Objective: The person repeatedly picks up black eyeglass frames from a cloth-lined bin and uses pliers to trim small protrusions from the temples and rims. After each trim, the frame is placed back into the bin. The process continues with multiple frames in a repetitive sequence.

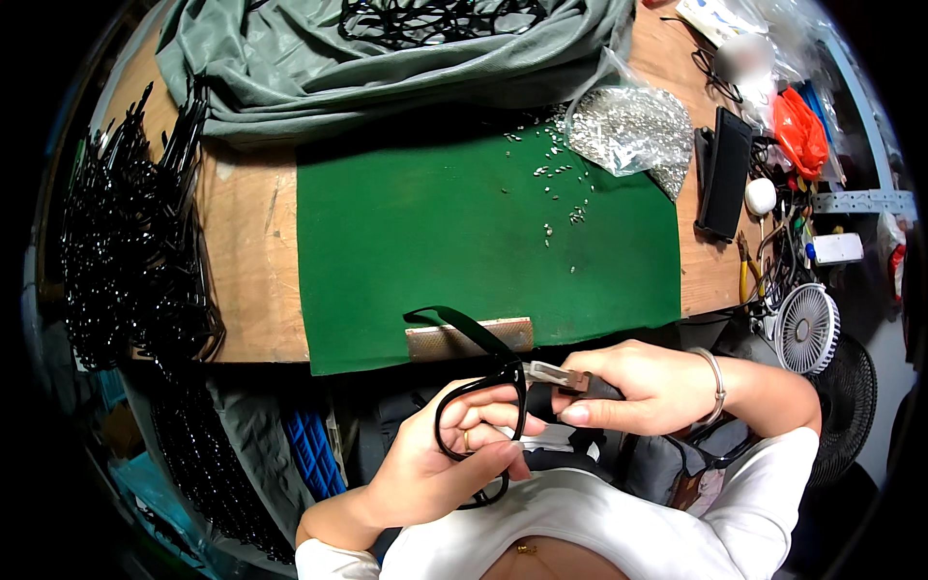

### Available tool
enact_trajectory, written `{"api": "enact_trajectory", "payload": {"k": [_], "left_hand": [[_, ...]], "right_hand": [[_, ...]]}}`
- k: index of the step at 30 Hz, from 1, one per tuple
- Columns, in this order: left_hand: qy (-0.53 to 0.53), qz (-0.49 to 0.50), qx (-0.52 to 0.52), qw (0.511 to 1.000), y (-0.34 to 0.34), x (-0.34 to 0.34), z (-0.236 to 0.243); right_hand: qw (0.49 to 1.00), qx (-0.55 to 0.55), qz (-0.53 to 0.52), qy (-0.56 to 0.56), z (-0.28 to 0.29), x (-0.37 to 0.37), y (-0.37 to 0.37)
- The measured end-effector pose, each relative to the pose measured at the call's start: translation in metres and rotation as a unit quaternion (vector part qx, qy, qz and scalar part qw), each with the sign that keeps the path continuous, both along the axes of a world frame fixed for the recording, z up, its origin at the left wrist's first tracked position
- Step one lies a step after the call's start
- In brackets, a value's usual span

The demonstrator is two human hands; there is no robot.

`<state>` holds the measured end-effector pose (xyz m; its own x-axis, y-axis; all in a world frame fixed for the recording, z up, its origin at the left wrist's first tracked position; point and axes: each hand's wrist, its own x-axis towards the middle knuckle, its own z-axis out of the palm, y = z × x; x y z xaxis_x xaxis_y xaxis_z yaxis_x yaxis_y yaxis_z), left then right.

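Observation:
In front of my body, just below the table edge, my left hand [440, 454] grips a black eyeglass frame [441, 425] by its rims, with the fingers showing through one lens opening. One temple arm of the frame stretches up over the mat's edge. My right hand [643, 391] is closed around a small tool with pale metal jaws and a brownish part [561, 376]; its exact kind is unclear. The tool's tip meets the frame near the corner where the temple joins. My palm hides the rest of the tool.
A green mat [435, 232] covers the table's middle, with a ridged block [470, 339] at its front edge. Tiny silver pieces lie near a clear bag [628, 130] full of them. Black frames pile up left [135, 242]. A phone [725, 174], pliers [744, 266] and fan [806, 329] are right.

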<state>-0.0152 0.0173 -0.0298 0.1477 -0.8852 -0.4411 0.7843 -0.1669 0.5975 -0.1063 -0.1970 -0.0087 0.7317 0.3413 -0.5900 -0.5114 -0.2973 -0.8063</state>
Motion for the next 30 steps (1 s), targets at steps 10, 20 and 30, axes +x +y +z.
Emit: {"api": "enact_trajectory", "payload": {"k": [10, 20, 30], "left_hand": [[-0.01, -0.008, 0.01, 1.0, 0.0, -0.004, -0.001], [-0.009, 0.0, 0.005, 1.0, -0.011, -0.005, 0.006], [-0.312, -0.027, 0.122, 0.942, -0.004, 0.06, 0.047]], "right_hand": [[0.987, -0.125, 0.041, -0.093, 0.002, 0.012, 0.005], [0.996, 0.011, 0.079, 0.048, 0.003, 0.017, -0.022], [0.955, -0.207, -0.057, -0.206, -0.057, -0.002, -0.02]]}}
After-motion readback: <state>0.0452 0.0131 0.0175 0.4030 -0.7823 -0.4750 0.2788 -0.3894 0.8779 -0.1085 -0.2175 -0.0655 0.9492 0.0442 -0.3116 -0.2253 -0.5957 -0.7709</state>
